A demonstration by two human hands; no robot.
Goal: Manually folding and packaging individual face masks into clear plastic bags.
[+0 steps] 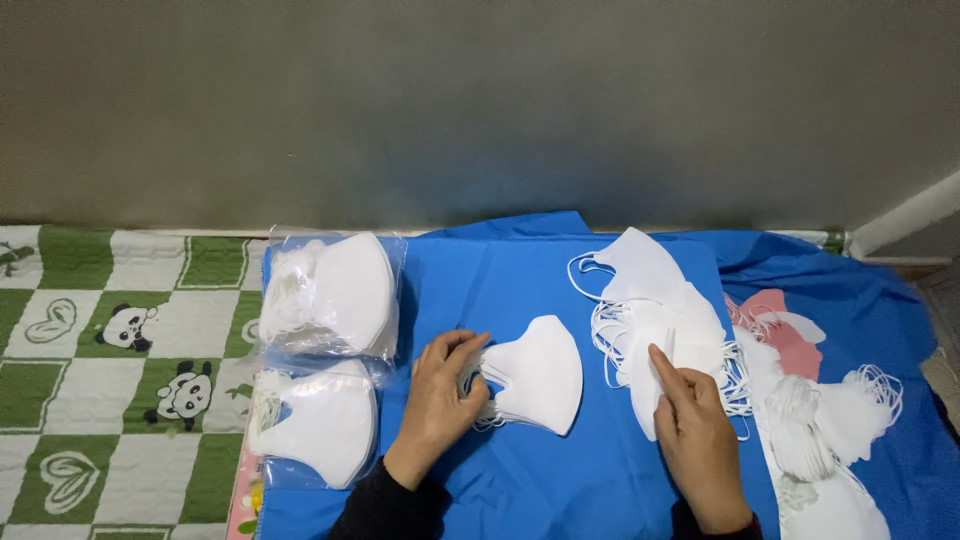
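Note:
A small stack of folded white face masks lies in the middle of a blue cloth. My left hand rests on the stack's left edge, fingers curled over the ear loops. To the right, my right hand lies on a loose pile of white masks with tangled ear loops, its index finger and thumb pinching at the top mask. Both forearms wear dark sleeves.
Two clear plastic bags of white masks lie at the blue cloth's left edge. More loose masks lie at the right. A green-and-white panda-print mat covers the left. A grey wall stands behind.

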